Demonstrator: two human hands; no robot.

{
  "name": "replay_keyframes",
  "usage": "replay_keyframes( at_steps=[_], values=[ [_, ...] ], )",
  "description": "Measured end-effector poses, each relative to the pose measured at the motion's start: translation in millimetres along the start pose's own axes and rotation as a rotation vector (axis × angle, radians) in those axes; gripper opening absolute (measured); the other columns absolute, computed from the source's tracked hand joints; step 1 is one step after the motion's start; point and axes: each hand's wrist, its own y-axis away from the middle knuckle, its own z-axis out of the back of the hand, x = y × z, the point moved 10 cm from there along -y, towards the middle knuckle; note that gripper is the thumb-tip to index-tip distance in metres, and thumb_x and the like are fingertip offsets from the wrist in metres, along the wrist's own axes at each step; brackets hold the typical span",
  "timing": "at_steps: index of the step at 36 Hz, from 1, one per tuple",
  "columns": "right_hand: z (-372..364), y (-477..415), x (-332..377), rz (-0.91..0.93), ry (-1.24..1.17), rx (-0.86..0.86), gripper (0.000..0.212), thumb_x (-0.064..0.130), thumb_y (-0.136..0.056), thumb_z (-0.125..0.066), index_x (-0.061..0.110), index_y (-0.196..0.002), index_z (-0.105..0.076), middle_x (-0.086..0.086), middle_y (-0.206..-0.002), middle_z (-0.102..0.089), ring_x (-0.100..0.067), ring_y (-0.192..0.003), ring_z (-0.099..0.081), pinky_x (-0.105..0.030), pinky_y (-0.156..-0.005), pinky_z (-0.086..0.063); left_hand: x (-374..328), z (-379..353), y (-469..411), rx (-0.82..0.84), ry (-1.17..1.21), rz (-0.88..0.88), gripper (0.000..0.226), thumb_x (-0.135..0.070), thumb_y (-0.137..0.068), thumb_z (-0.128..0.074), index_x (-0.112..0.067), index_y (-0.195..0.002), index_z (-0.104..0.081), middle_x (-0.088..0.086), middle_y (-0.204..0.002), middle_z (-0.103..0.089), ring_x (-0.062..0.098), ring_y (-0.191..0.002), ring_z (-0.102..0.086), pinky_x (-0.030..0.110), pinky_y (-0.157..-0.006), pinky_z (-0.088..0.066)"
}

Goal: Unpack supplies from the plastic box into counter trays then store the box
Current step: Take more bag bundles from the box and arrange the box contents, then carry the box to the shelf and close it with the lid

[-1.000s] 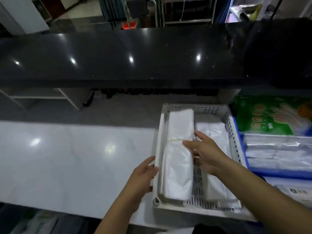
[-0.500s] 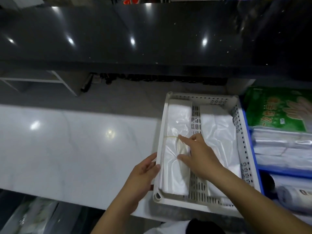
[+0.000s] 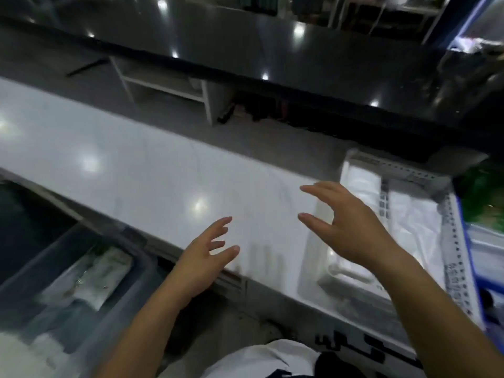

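Observation:
A white perforated tray [image 3: 451, 257] sits on the white counter [image 3: 141, 173] at the right, with two bundles of white plastic bags [image 3: 414, 225] lying in it. My right hand [image 3: 351, 227] hovers open over the tray's left edge, holding nothing. Fingers spread, my left hand [image 3: 204, 257] hangs empty above the counter's front edge. Below the counter at the lower left stands a clear plastic box [image 3: 68, 290] with packets inside. The picture is blurred by motion.
A blue tray [image 3: 474, 274] with packaged goods adjoins the white tray on the right, and a green packet [image 3: 482, 192] lies behind it. A raised black ledge [image 3: 272, 50] runs along the back. A white shelf unit [image 3: 169, 85] stands under it.
Both hands have come off the white tray and the bag bundle and now hang open in the air. The view has swung left and down, bringing the plastic box into sight.

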Motion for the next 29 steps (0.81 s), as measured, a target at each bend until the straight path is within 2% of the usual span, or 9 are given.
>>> replay_keyframes(
  at_steps=[3,7,8,12,15,19,24,27,29],
  values=[
    [-46.7,19.1,98.5,0.182,-0.096,0.086,0.055,0.058,-0.088,-0.054,0.047,-0.14,-0.04,0.016,-0.153,-0.035,-0.005,-0.138,-0.034,-0.023,-0.106,-0.028,45.3,59.6,42.6,-0.106,-0.01,0.014,0.064,-0.051,-0.078,-0.07,-0.065,-0.132,-0.04,-0.026,-0.139,-0.05,0.004,-0.128,-0.051,0.038,-0.103,-0.049],
    [-139.2,46.2,189.2,0.338,-0.148,0.256,0.067,0.068,-0.084,-0.046,0.045,-0.146,-0.034,0.009,-0.161,-0.021,-0.014,-0.148,-0.018,-0.036,-0.117,-0.024,119.7,128.0,105.4,-0.315,-0.13,0.04,0.074,-0.035,-0.086,-0.071,-0.07,-0.134,-0.027,-0.049,-0.134,-0.036,-0.016,-0.127,-0.039,0.016,-0.104,-0.036],
    [-167.8,53.7,208.2,0.376,-0.133,0.298,0.069,0.068,-0.084,-0.045,0.044,-0.148,-0.031,0.006,-0.162,-0.019,-0.017,-0.149,-0.015,-0.038,-0.118,-0.022,144.0,145.1,125.4,-0.37,-0.171,0.095,0.077,-0.035,-0.085,-0.072,-0.066,-0.138,-0.025,-0.045,-0.14,-0.033,-0.011,-0.129,-0.037,0.017,-0.104,-0.035],
    [-283.0,88.4,246.6,0.409,0.025,0.556,0.073,0.068,-0.087,-0.046,0.043,-0.151,-0.02,0.007,-0.164,-0.006,-0.016,-0.151,-0.002,-0.04,-0.12,-0.015,240.4,196.8,204.0,-0.513,-0.173,0.318,0.079,-0.034,-0.084,-0.076,-0.029,-0.149,-0.032,-0.002,-0.151,-0.04,0.017,-0.137,-0.038,0.035,-0.111,-0.035],
    [-340.2,109.4,254.5,0.385,0.129,0.729,0.075,0.069,-0.087,-0.046,0.044,-0.152,-0.017,0.005,-0.165,-0.004,-0.018,-0.151,-0.001,-0.044,-0.12,-0.016,291.6,217.9,251.2,-0.548,-0.138,0.453,0.083,-0.033,-0.084,-0.075,-0.022,-0.153,-0.029,0.006,-0.157,-0.034,0.027,-0.145,-0.03,0.046,-0.118,-0.027],
    [-376.7,111.0,270.6,0.386,0.184,0.818,0.077,0.074,-0.082,-0.044,0.047,-0.15,-0.02,0.008,-0.164,-0.008,-0.015,-0.15,-0.004,-0.045,-0.119,-0.016,347.7,240.3,291.2,-0.578,-0.034,0.617,0.087,-0.041,-0.086,-0.071,-0.025,-0.155,-0.021,0.008,-0.164,-0.02,0.029,-0.149,-0.02,0.045,-0.121,-0.021],
    [-418.8,72.4,297.4,0.395,0.302,0.861,0.076,0.065,-0.085,-0.054,0.036,-0.15,-0.03,0.001,-0.162,-0.02,-0.019,-0.149,-0.016,-0.039,-0.118,-0.023,380.6,280.2,304.5,-0.657,0.089,0.679,0.078,-0.029,-0.085,-0.074,-0.017,-0.151,-0.034,0.011,-0.15,-0.043,0.031,-0.137,-0.041,0.046,-0.112,-0.036],
    [-454.4,40.9,308.7,0.374,0.341,0.903,0.074,0.059,-0.086,-0.058,0.031,-0.149,-0.033,-0.004,-0.16,-0.026,-0.023,-0.146,-0.025,-0.042,-0.115,-0.03,389.9,312.6,296.4,-0.7,0.168,0.66,0.044,-0.02,-0.085,-0.073,-0.025,-0.125,-0.056,0.0,-0.119,-0.064,0.028,-0.113,-0.061,0.03,-0.082,-0.051],
    [-482.2,20.2,314.3,0.359,0.342,0.903,0.071,0.054,-0.086,-0.06,0.03,-0.148,-0.035,-0.005,-0.159,-0.028,-0.025,-0.144,-0.028,-0.046,-0.113,-0.032,396.4,332.8,287.1,-0.716,0.231,0.667,0.048,-0.021,-0.088,-0.069,-0.031,-0.131,-0.051,-0.012,-0.125,-0.058,0.025,-0.12,-0.058,0.023,-0.085,-0.049]
  ],
)
